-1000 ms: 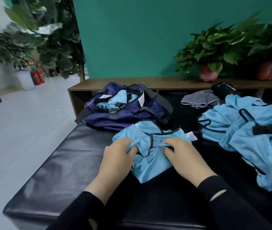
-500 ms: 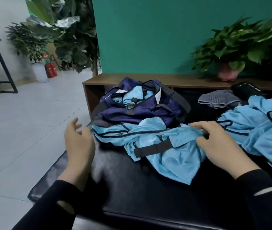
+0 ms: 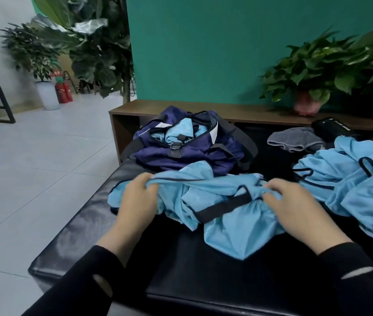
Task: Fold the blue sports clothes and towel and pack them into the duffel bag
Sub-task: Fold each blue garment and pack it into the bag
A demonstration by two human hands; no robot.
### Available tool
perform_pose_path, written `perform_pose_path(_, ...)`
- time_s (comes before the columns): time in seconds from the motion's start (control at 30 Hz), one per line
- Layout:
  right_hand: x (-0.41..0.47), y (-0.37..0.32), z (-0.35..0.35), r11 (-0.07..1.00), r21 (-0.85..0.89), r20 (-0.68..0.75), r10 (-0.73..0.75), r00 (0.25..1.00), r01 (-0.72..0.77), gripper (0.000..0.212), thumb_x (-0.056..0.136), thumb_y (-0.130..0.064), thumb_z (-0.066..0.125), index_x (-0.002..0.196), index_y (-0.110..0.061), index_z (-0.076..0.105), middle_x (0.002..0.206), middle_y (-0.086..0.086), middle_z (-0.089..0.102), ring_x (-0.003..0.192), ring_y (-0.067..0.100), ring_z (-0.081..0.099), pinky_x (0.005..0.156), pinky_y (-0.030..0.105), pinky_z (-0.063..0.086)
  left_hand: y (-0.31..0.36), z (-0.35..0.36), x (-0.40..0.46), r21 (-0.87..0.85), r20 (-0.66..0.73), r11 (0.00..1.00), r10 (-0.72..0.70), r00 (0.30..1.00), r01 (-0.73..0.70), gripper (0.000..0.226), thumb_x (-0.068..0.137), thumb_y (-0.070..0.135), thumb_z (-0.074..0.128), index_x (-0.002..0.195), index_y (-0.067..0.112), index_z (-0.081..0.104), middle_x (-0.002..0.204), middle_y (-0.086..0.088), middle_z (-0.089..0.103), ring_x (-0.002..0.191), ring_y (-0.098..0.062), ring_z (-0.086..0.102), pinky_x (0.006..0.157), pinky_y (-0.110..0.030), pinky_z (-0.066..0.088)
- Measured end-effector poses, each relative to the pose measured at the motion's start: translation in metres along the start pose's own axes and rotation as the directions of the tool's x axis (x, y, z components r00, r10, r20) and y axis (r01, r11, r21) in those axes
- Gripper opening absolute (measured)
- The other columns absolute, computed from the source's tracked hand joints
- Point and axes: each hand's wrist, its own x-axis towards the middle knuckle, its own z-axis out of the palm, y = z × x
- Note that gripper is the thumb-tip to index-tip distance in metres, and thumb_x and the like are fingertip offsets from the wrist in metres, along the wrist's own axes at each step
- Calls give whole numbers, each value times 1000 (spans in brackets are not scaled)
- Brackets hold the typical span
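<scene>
- On the black padded bench (image 3: 203,270), the left hand (image 3: 135,201) and right hand (image 3: 294,208) grip the crumpled light-blue sports garment (image 3: 222,208); fingertips hidden in cloth.
- Behind, the navy fabric duffel bag (image 3: 187,153) gapes.
- The light-blue clothes pile (image 3: 358,190) is cut off right.

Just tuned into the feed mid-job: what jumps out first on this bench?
Both hands, left hand and right hand, each hold a grip on a crumpled light blue garment at the middle of the black padded bench. Right behind it sits the open navy duffel bag with blue fabric already inside. A loose pile of blue clothes lies at the right, with a grey cloth beyond it.
</scene>
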Motion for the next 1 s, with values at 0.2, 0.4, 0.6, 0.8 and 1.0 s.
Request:
perform_pose_path(0.2,4,13,-10,998,-20,-171,52,984,-56,21,96,-13,58,111,-21,70,116,-4,59,111,18,54,90,29,36,4,-21,13,-309,-160,934,-239,958,181,46,89,6,52,133,20,55,128,-1,61,117,-23,60,105,-40,47)
perform_pose_path(0.4,-6,-8,2,984,164,77,-85,993,71,25,99,-32,57,122,-40,62,121,-23,62,108,-7,56,88,12,40,14,1,-5,197,49,901,384,922,-386,49,95,19,64,143,23,53,147,3,52,138,-16,44,117,-48,32)
perform_pose_path(0.6,-9,-6,23,1000,-17,159,-4,987,7,56,99,-58,45,151,-40,36,105,-12,69,97,7,60,80,28,45,19,22,-19,473,365,832,116,924,-291,59,98,67,29,153,47,26,86,11,63,106,-12,56,114,-44,21)
perform_pose_path(0.8,-9,4,26,982,-186,184,55,981,-20,48,92,-58,61,133,-36,55,67,-11,52,71,7,55,59,27,39,22,23,-17,456,241,851,165,956,-262,35,102,44,43,77,20,51,61,2,58,77,-21,54,94,-40,34)
perform_pose_path(1.0,-11,1,18,997,-71,17,19,1000,-18,12,98,-28,58,90,-26,66,78,-9,66,80,11,61,73,38,55,22,3,-3,-315,-94,931,-222,970,183,25,88,21,50,74,0,53,70,-14,55,64,-28,53,63,-37,41)
